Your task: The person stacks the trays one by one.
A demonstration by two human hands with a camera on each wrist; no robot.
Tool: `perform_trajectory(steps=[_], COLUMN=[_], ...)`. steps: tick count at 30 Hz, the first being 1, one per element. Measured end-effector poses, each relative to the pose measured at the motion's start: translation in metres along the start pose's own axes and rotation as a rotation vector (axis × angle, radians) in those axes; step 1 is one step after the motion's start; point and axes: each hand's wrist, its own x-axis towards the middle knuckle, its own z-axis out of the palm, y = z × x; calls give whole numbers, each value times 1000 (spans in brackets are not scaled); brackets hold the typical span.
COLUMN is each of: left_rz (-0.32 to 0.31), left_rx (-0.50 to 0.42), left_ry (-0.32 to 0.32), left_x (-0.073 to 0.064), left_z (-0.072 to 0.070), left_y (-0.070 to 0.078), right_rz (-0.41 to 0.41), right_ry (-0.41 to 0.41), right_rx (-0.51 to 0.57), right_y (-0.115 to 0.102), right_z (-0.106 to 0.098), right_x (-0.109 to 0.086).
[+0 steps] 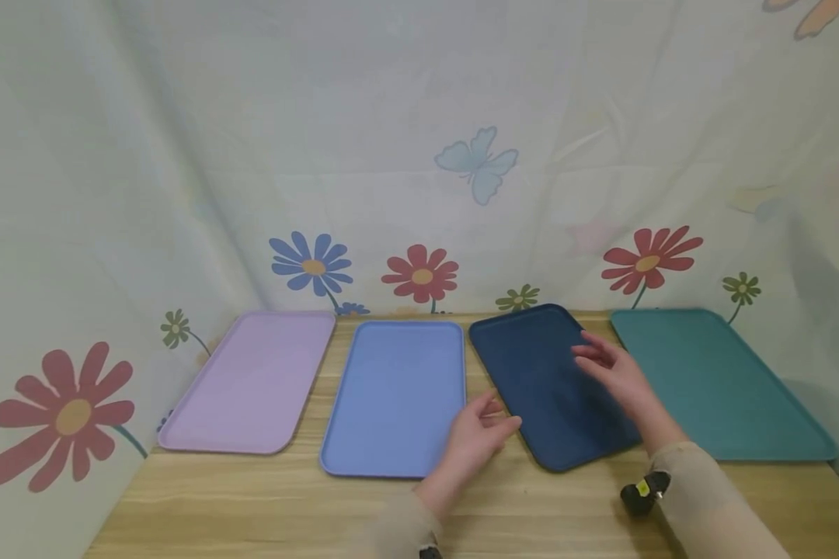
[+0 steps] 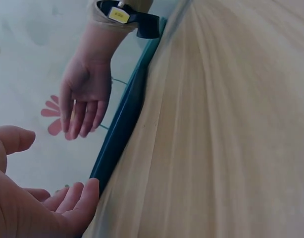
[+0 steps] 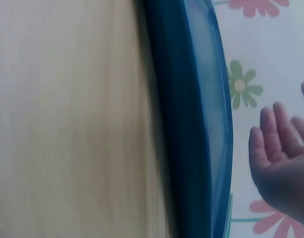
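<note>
As head shows, navy tray (image 1: 537,388) faces up; left wrist: edge.

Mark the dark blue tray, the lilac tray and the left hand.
Dark blue tray (image 1: 540,387): head view, on its flat inner surface.
Lilac tray (image 1: 250,384): head view, middle of its flat surface.
Left hand (image 1: 471,436): head view, middle of the hand.

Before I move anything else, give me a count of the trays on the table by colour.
Lilac tray: 1
Light blue tray: 1
Navy tray: 1
Teal tray: 1
Total: 4 trays
</note>
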Motion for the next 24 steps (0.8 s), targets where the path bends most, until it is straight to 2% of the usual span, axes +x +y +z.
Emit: perform_trajectory(steps=[6,10,14,24], left_rz=[-30,-18,-16,-22], left_rx=[-34,8,47,79], left_ry=[44,74,84,115], left_x=[9,12,14,14], left_z=[9,13,16,21], left_y=[-5,-8,-9,-9], right_rz=[-65,-63,-34,47], right_ry=[-21,-34,-37,-27], right_rx=[-37,-102,-158,-202], right_y=[10,16,19,26], right_z=[-12,-19,-24,-30], right_x=[10,14,18,22])
